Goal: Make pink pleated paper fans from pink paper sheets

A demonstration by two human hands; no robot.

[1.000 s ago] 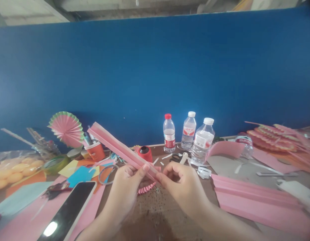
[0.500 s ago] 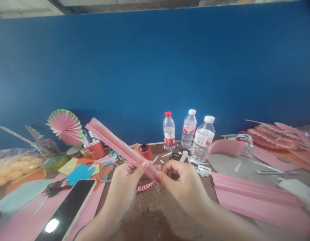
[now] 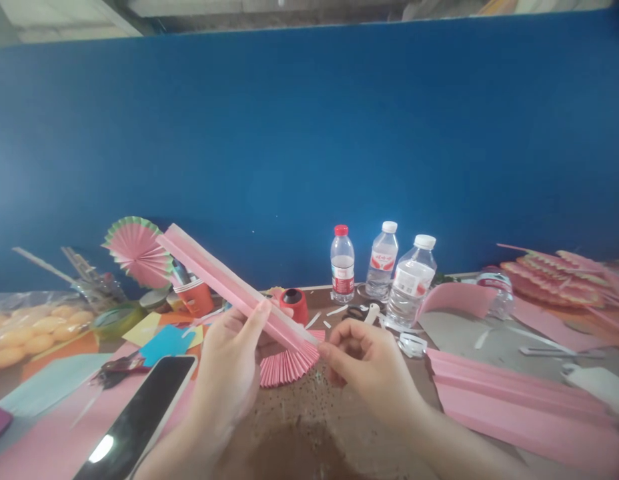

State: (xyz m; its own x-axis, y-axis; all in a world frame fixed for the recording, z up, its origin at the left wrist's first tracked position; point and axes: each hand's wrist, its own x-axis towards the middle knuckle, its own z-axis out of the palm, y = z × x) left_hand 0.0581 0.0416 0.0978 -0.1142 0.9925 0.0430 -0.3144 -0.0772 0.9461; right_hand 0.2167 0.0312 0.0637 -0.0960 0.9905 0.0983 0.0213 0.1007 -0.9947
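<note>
A folded pink paper strip [image 3: 217,277] slants up to the left in front of me, with a pale band like tape along its upper edge. My left hand [image 3: 234,360] is closed around its middle, thumb on top. At its lower right end, the thumb and fingertips of my right hand [image 3: 364,360] pinch the corner; whether they grip the paper or just the pale band I cannot tell. Beneath the strip, a pleated pink paper fan [image 3: 289,367] lies on the brown table [image 3: 289,433], partly hidden by the strip and my left hand.
Behind my hands are a red tape dispenser-like object [image 3: 294,303], scissors [image 3: 357,311] and bottles [image 3: 342,270]. To the left lie a phone [image 3: 139,413], coloured paper [image 3: 167,343] and a cup of pens [image 3: 193,298]. Creased pink paper [image 3: 514,400] lies on the right.
My left hand has slid slightly left and up along the strip, away from my right hand. More of the pleated fan shows beneath. The view has shifted a little.
</note>
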